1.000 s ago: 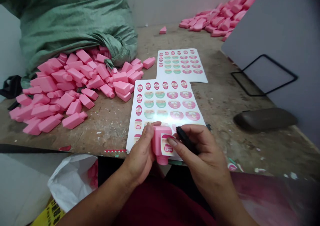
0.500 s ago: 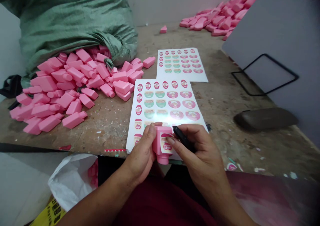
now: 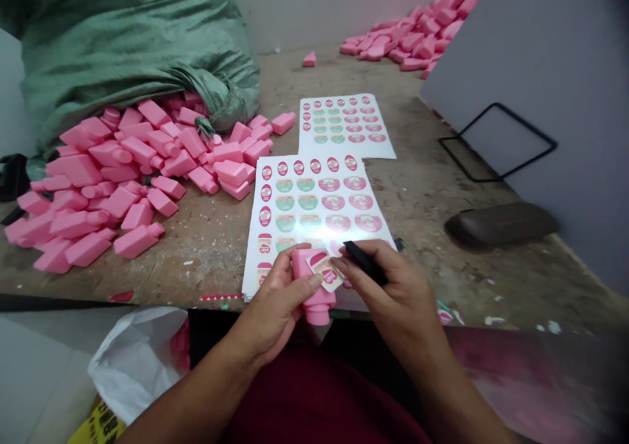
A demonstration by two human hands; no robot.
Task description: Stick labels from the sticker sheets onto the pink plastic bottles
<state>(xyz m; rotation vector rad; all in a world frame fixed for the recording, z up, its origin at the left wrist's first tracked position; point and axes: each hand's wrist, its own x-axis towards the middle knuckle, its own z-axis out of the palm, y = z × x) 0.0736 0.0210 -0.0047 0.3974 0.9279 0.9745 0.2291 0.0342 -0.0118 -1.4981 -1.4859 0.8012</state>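
Note:
My left hand point(image 3: 275, 300) is wrapped round a small pink plastic bottle point(image 3: 317, 314), its neck pointing toward me. A label sticker point(image 3: 325, 272) printed "BABY" lies slanted across the bottle's face, with my left thumb pressing on one edge. At the sticker's right edge are the thumb and fingertips of my right hand point(image 3: 388, 287). That hand also grips a black pen-like tool point(image 3: 363, 262); its exact kind cannot be made out. Beneath both hands is a stack of printed sticker sheets point(image 3: 322, 192).
Many pink bottles point(image 3: 132, 156) spill from a green woven sack point(image 3: 142, 44) on the left. Another bottle pile point(image 3: 413, 38) is at the back right. A second sticker sheet point(image 3: 339, 146), a dark case point(image 3: 501, 224) and a black wire frame point(image 3: 498, 143) also lie on the table.
The sticker has turned from lying straight on the bottle to a slant. My left thumb has come down onto it, and the camera view has shifted slightly right.

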